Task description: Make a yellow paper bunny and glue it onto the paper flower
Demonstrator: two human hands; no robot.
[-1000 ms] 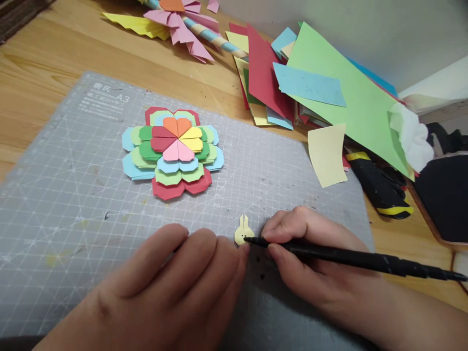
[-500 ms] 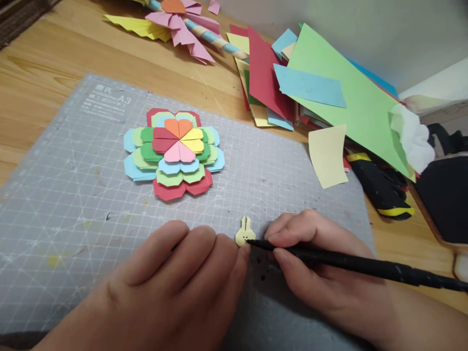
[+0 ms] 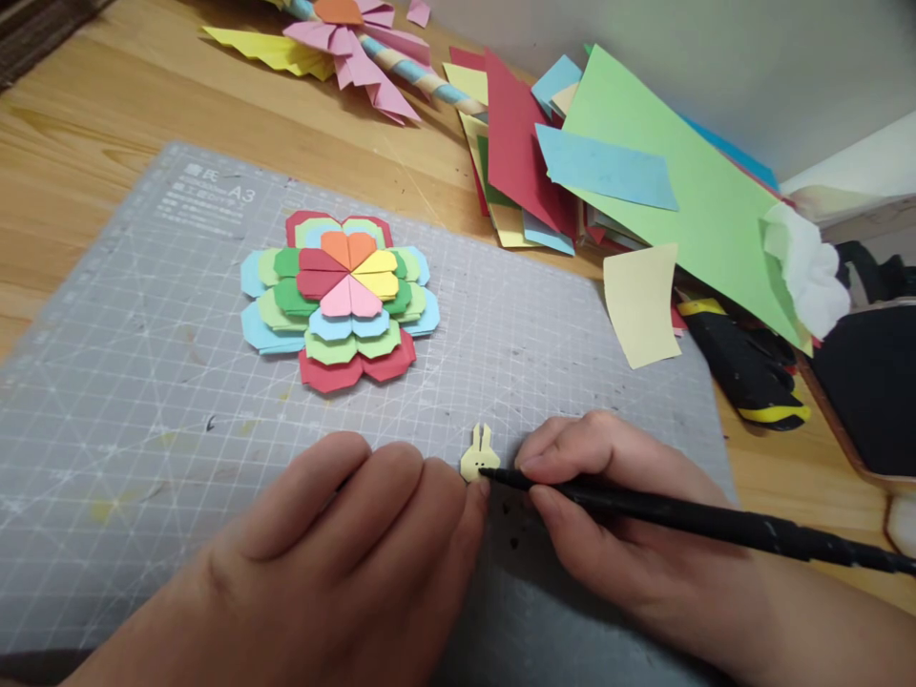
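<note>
A tiny pale-yellow paper rabbit head (image 3: 475, 462) with two upright ears and small black dots for a face lies near the middle of the grey cutting mat (image 3: 143, 448). My left hand (image 3: 364, 544) is closed, its fingers curled, with a fingertip pinning the rabbit's lower edge. In my right hand (image 3: 615, 506) is a black marker pen (image 3: 687, 515), gripped close to its point. The pen's tip touches the rabbit's face. Farther up the mat lies a layered folded-paper flower (image 3: 358, 353) in red, green, blue, pink, yellow and orange.
Behind the mat are piled coloured sheets (image 3: 644, 124) and a loose cream paper piece (image 3: 640, 305). A black-and-yellow tool (image 3: 744, 363), crumpled white tissue (image 3: 808, 267) and a black object (image 3: 869, 382) sit at right. A pink paper flower on a striped stick (image 3: 415, 72) lies at the back.
The pen tip and my right hand have shifted very slightly left on the rabbit's face. My left hand and the rabbit stay put.
</note>
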